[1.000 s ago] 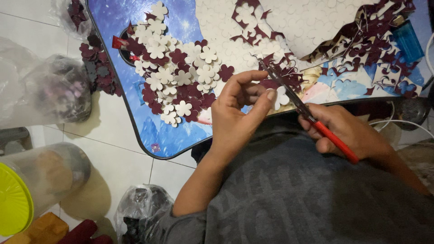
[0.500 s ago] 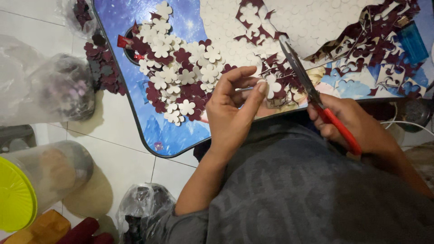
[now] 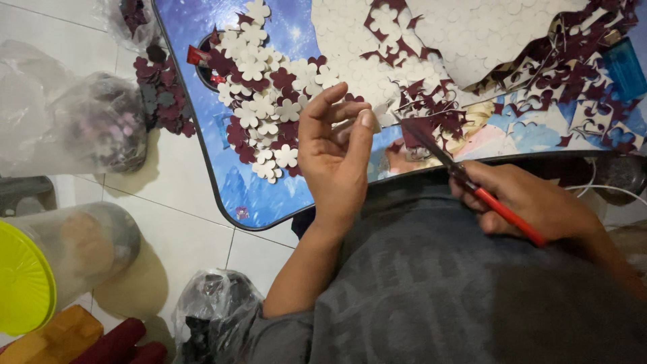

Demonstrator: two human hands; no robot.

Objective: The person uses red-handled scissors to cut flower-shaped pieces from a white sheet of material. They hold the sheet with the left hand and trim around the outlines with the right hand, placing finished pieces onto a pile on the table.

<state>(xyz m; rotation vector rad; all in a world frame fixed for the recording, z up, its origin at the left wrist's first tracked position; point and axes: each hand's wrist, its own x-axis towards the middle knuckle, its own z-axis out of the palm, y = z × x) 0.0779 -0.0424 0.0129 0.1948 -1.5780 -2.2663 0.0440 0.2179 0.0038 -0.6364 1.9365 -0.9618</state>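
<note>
- We see scissors (image 3: 472, 189): red handles inside right-hand fingers (image 3: 532, 202), dark blades past fingertips.
- Flower cutouts (image 3: 269, 114) just beyond left fingertips (image 3: 337, 101): cream and maroon mixed.
- Table (image 3: 263, 195) under them: blue, starry print, dark rim.
- Lid (image 3: 23, 283) far off the fingers: yellow-green.
- Shirt (image 3: 438, 296): grey.

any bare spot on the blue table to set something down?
Only the near-left corner of the blue table, between the flower cutouts and its rim, beside the left hand. Scraps crowd the rest, ahead of the right hand holding scissors.
</note>
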